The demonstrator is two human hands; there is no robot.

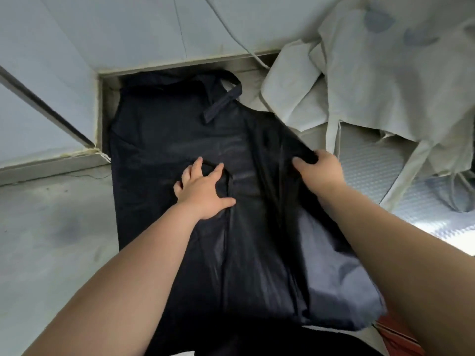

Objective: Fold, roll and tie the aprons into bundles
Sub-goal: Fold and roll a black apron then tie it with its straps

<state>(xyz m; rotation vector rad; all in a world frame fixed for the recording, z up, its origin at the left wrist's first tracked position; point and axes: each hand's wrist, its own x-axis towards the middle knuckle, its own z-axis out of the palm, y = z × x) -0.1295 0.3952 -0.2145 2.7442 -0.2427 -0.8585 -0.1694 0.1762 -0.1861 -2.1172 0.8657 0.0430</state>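
I count one dark apron (180, 129) in front of me. It lies flat on the grey counter (51, 240), with its bib end pushed into the far corner against the wall (128, 29). One neck strap (226, 98) loops across the top of the bib.

Two hands are on the cloth. The left hand (203, 191) lies spread, fingers apart and straight, pressing the middle of the apron where a thin dark tie curves under the fingertips. The right hand (318, 173) is curled tight round the apron's right edge, and that side is lifted and drawn in toward the centre.

To the right, one heap of pale cloth (385, 80) trails long ties; I cannot tell how many pieces are in it. It lies partly on one ribbed metal surface (367, 170). One pale cord (231, 29) runs down the wall.
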